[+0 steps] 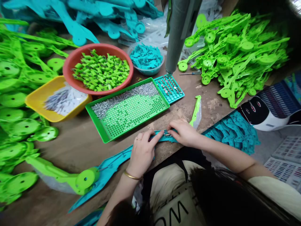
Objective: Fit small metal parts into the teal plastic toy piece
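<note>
A long blue plastic part (117, 159) lies slantwise across the near side of the table, its narrow end under both hands. My left hand (143, 149), wearing a ring and a bracelet, has its fingers bent over that end and grips it. A small shiny metal piece (167, 135) sits in the blue part between my fingertips; its exact kind is unclear. At its right end, my right hand (183, 133) is closed, thumb and fingers bent onto the blue part. A green plastic part with a round end (86, 179) rests against the blue part's wide end.
Just beyond my hands is a green tray (131, 125) of small screws, with a blue tray (176, 99) of metal pieces beside it. An electric screwdriver (176, 40) hangs above. Red bowl (97, 93), yellow bin (54, 116) and piles of green parts (235, 59) surround these.
</note>
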The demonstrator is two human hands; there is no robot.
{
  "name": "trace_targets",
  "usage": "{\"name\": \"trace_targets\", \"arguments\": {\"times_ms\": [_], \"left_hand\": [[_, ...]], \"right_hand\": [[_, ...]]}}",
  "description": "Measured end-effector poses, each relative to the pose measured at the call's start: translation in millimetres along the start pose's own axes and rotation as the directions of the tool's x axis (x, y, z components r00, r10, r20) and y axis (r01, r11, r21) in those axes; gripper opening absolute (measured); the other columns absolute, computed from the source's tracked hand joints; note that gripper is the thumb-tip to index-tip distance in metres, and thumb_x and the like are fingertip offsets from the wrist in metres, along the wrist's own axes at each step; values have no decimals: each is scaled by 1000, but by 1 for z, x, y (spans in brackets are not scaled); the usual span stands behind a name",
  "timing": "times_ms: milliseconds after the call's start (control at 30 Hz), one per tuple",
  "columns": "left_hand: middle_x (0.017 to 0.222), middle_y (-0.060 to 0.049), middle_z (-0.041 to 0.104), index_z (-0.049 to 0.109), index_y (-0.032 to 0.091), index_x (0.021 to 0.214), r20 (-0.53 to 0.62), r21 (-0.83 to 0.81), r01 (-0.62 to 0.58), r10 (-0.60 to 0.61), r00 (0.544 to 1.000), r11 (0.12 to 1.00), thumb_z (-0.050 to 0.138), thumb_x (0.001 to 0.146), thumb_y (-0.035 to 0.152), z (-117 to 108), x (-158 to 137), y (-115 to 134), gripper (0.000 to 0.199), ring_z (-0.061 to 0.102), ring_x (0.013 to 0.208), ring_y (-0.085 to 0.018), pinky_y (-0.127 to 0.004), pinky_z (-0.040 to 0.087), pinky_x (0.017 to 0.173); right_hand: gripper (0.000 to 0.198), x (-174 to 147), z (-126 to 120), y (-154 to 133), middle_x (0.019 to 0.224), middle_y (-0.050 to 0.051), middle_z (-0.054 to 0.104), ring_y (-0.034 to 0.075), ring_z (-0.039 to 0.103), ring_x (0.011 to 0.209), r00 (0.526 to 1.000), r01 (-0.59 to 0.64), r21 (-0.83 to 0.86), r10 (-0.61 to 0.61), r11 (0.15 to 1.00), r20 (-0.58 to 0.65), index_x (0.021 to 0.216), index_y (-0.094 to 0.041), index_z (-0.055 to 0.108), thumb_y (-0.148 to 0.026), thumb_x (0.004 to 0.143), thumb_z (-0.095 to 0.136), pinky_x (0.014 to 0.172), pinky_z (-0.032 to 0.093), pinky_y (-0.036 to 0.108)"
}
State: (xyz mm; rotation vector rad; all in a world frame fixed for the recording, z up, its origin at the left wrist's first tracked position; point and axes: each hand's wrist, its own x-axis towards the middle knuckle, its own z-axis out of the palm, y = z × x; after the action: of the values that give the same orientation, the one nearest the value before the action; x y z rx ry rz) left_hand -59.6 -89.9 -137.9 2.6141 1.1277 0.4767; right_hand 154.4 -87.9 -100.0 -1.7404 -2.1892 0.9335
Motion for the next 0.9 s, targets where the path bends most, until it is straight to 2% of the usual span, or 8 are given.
{"name": "trace_targets", "arguments": {"times_ms": [167, 300, 433, 533, 700, 900], "left_hand": [[106, -10, 58, 66, 22, 119, -19, 22, -22, 22, 1000, 1000, 44, 89, 8, 0, 1, 0, 40, 46, 89, -23, -36, 43, 79], [106, -10, 58, 67, 23, 117, -20, 19, -11, 11, 1000, 1000, 43, 89, 8, 0, 1, 1, 39, 46, 89, -22, -36, 45, 79], [106, -10, 58, 67, 25, 117, 1, 25, -4, 4, 1000, 1000, 42, 90, 9, 0, 2, 1, 40, 46, 88, -22, -36, 45, 77], [106, -11, 59, 67, 25, 118, 9, 20, -3, 2, 1000, 1000, 41, 91, 11, -1, 2, 1, 39, 46, 87, -22, -37, 45, 77], [106, -11, 59, 68, 26, 117, 16, 33, -5, 4, 1000, 999, 41, 91, 13, -1, 2, 2, 39, 46, 87, -23, -37, 44, 76], [105, -11, 60, 68, 25, 116, -5, 40, -8, 8, 1000, 999, 41, 91, 12, 0, 2, 3, 39, 48, 89, -23, -37, 44, 77]], "right_hand": [[14, -1, -2, 5, 96, 7, 70, 20, 60, 96, 996, 74, -21, -73, 997, 46, 94, -16, 64, -17, 92, 51, 92, 39, 36], [20, -9, -7, 8, 103, 7, 71, 21, 58, 103, 983, 185, -140, -181, 973, 40, 100, -18, 69, -17, 91, 51, 108, 28, 46], [25, -20, -10, 8, 116, 10, 67, 23, 55, 110, 972, 232, -204, -233, 951, 22, 109, -18, 68, -19, 89, 53, 112, 25, 52], [27, -26, -8, 9, 119, 9, 66, 23, 54, 113, 976, 215, -168, -219, 962, -8, 114, -19, 66, -28, 91, 54, 115, 21, 55], [23, -30, -2, 6, 123, 6, 65, 24, 52, 119, 989, 118, -170, -131, 978, -64, 110, -23, 66, -30, 94, 51, 116, 3, 66], [20, -41, 12, 11, 121, 7, 66, 24, 54, 117, 970, 94, -268, -150, 959, -194, 103, -21, 66, -33, 93, 52, 116, 0, 66]]}}
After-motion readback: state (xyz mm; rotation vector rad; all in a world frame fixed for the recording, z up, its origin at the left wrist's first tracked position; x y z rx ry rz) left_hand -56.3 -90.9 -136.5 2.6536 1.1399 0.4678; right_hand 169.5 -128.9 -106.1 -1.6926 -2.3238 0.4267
